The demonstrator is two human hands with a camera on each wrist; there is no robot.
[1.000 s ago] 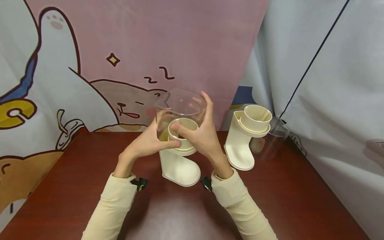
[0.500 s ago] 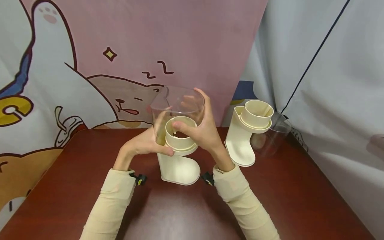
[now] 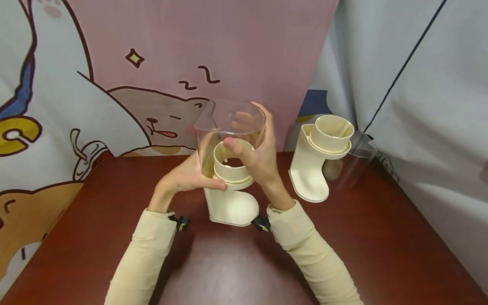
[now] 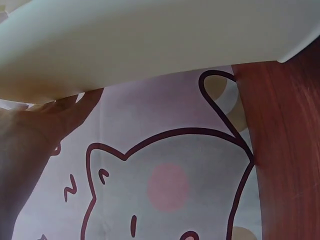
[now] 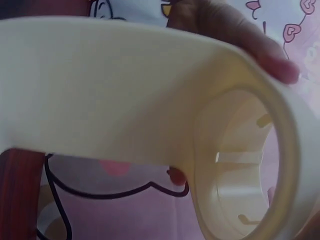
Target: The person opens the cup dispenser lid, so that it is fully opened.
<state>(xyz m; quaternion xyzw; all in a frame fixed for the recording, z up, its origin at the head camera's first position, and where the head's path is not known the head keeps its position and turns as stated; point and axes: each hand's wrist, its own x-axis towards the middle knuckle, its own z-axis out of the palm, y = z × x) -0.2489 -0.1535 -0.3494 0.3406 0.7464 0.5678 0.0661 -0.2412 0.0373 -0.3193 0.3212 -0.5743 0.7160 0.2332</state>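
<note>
A cream plastic stand [image 3: 234,207] with a flat rounded foot and an open collar stands on the table in the head view. Around its collar is a clear plastic container [image 3: 207,120], rim upward. My left hand [image 3: 187,174] grips the stand from the left, thumb across the front below the collar, fingers mostly hidden behind. With my right hand [image 3: 263,156] I hold the clear container's right wall, fingers behind it and thumb at the collar's rim. The right wrist view looks up through the stand's ring [image 5: 287,165]. In the left wrist view the stand's column [image 4: 150,45] fills the top.
To the right stands a second cream stand [image 3: 309,178] of the same shape. Behind it a second clear container [image 3: 352,169] is next to the wall cloth [image 3: 427,140]. A printed curtain [image 3: 244,51] hangs along the back edge of the dark red table [image 3: 114,203].
The head view has tilted slightly down, so the whole scene sits higher. Both hands keep their hold on the stand and container, with only small shifts of the thumbs.
</note>
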